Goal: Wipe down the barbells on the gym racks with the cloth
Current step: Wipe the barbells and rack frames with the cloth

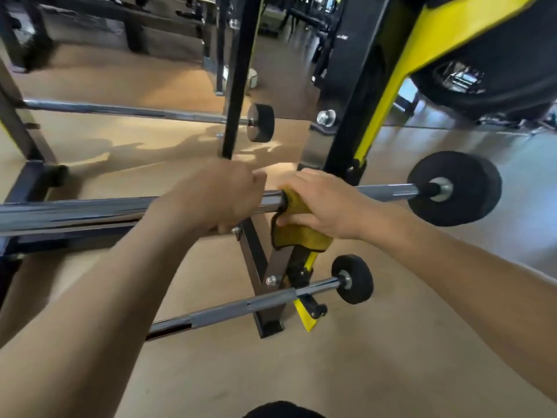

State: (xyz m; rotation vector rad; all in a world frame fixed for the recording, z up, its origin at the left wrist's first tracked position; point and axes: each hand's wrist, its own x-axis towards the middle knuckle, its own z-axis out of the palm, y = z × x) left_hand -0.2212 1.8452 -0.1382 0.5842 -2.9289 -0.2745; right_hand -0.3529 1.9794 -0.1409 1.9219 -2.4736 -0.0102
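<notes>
A chrome barbell [75, 214] lies across the rack at mid-height, ending in a black round weight [470, 203] on the right. My left hand [217, 197] grips the bare bar from above. Just to its right, my right hand [325, 203] holds a yellow cloth [295, 236] wrapped around the bar, with a cloth corner hanging below. A second, lower barbell [241, 306] with a small black weight sits under my hands. A third barbell [126, 111] rests further back on the rack.
The black and yellow rack upright [358, 140] rises right behind my right hand. A black post [238, 86] stands behind my left hand. A rack foot [268, 324] sits on the tan floor. A large black plate [494, 73] hangs at top right.
</notes>
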